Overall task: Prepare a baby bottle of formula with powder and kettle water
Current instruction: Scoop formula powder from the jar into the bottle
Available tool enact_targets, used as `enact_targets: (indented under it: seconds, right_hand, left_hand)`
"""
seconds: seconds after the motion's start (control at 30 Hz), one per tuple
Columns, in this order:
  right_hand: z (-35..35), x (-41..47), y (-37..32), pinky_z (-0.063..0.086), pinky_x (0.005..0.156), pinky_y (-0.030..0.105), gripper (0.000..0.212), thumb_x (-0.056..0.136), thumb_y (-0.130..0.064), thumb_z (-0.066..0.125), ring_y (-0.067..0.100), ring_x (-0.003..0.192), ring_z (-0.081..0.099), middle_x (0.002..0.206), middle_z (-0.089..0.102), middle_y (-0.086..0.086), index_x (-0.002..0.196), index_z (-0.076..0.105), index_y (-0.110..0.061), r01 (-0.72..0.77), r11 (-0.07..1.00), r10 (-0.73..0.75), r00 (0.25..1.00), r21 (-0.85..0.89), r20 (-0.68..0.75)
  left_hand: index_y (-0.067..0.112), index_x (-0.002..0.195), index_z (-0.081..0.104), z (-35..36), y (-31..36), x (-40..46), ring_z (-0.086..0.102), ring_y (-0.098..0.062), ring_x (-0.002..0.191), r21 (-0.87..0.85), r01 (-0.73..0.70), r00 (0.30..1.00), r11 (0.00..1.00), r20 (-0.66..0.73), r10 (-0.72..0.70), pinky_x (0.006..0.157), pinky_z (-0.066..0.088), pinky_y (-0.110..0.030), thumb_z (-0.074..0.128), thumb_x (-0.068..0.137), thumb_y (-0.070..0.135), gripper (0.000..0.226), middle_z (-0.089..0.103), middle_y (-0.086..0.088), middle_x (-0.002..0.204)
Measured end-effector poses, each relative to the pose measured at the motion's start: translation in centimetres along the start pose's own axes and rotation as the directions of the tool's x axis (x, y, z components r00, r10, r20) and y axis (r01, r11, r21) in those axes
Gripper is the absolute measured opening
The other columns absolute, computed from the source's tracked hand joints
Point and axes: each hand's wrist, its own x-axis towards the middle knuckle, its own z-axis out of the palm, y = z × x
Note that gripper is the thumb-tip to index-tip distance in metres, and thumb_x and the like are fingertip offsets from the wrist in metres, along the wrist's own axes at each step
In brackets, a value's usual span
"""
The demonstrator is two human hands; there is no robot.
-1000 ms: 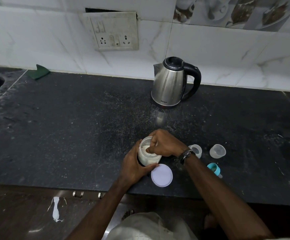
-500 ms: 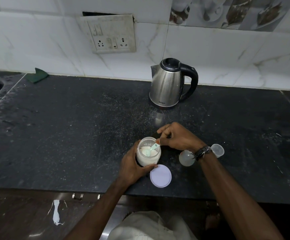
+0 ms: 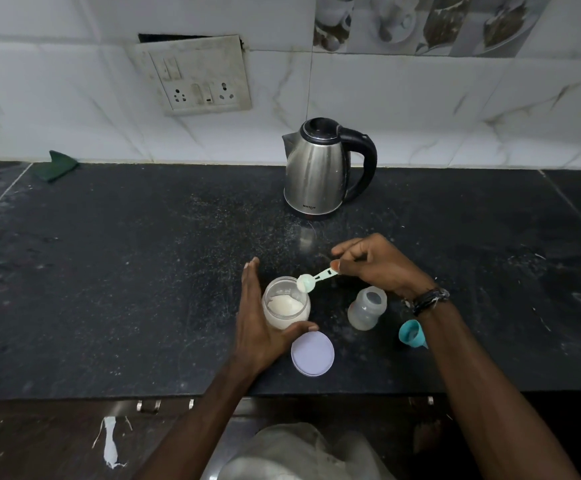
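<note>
Head view: black stone counter [image 3: 109,271], dusted with pale specks, under a white tiled wall with a grubby socket plate [image 3: 195,76] at 11 o'clock. Steel kettle [image 3: 320,171] with black handle upright at 12 o'clock of the hands, well apart from them. Green cloth [image 3: 61,164] far off at 10 o'clock. Round white lid [image 3: 312,353] flat at 5 o'clock of the powder jar [image 3: 286,306], just beside it. Open baby bottle [image 3: 367,308] upright at 3 o'clock of the jar, teal teat ring [image 3: 411,333] (partly behind the right forearm) on its side beyond.

Left hand [image 3: 259,327] cupped round the jar, fingers straight along its left wall, thumb curled under the near side. Right hand [image 3: 379,263] raised, wrist banded, thumb and forefinger clamped on the scoop [image 3: 315,279] handle.

Scoop bowl heaped with white powder, over the jar's right rim, at 8 o'clock of the pinching fingertips.
</note>
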Motion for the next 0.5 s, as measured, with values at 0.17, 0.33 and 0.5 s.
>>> enact_targets:
  seconds: [0.17, 0.33, 0.5]
  right_hand:
    - [-3.8, -2.1, 1.2, 0.049, 0.095, 0.029, 0.01, 0.085, -0.016, 0.075, 0.007, 0.11, 0.062, 0.115, 0.069, -0.001, 0.083, 0.079, -0.007, -0.03, 0.998, 0.037, 0.992, 0.063, -0.124]
    - [-6.3, -4.6, 3.1, 0.048, 0.099, 0.032, 0.009, 0.085, -0.013, 0.074, 0.007, 0.112, 0.061, 0.114, 0.069, -0.001, 0.082, 0.078, -0.005, -0.068, 0.992, 0.089, 0.973, 0.103, -0.212]
    - [-7.0, -6.3, 5.0, 0.047, 0.099, 0.031, 0.008, 0.085, -0.013, 0.074, 0.005, 0.113, 0.059, 0.114, 0.069, -0.001, 0.086, 0.079, -0.006, -0.129, 0.986, 0.152, 0.959, 0.11, -0.24]
  left_hand:
    - [0.023, 0.159, 0.001, 1.4, 4.3, 1.2, 0.005, -0.026, 0.155, -0.003, -0.263, 0.962, 0.965, -0.075, 0.262, 0.125, 0.015, -0.039, 0.086, 0.06, 0.058, 0.135, 0.015, -0.007, 0.167]
    - [0.006, 0.156, 0.01, 4.3, 6.2, 1.5, 0.009, -0.031, 0.155, -0.023, -0.351, 0.936, 0.936, 0.004, 0.351, 0.125, 0.014, -0.038, 0.087, 0.068, 0.047, 0.124, 0.017, -0.015, 0.165]
    - [0.006, 0.157, 0.016, 7.2, 7.3, 0.8, 0.012, -0.015, 0.154, -0.071, -0.246, 0.955, 0.967, 0.15, 0.254, 0.123, 0.013, -0.022, 0.085, 0.068, 0.052, 0.121, 0.016, -0.005, 0.166]
